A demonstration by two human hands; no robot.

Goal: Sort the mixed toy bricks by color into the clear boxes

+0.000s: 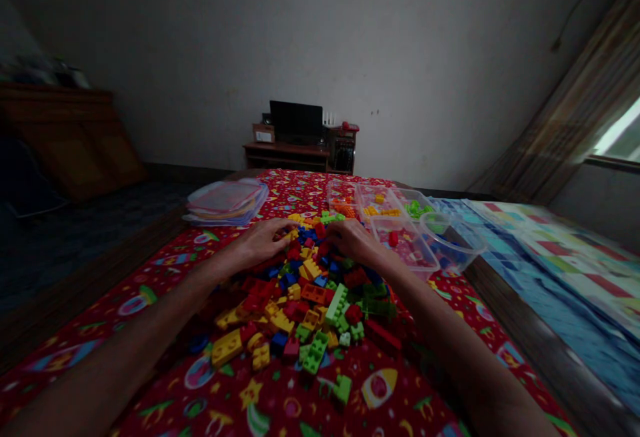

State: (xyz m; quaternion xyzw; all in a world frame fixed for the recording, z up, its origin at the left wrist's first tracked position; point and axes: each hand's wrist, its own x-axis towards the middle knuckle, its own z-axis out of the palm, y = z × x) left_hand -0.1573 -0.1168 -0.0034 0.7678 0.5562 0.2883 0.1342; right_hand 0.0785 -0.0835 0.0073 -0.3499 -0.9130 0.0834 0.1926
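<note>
Across our red printed bedspread (310, 187), most bricks lie mixed in a loose heap of plastic bricks (300, 303) at six o'clock; few sit sorted in a clear compartment tray (425, 257) at one o'clock. Our left hand (260, 243) and right hand (353, 240) curl over the heap, their grip impossible to tell

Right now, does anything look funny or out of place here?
Yes. A clear round tub seems to sit tilted on the corner of the clear divided tray, not flat on the red patterned cloth. Loose toy bricks also lie heaped on the cloth, by the left hand and right hand.
</note>
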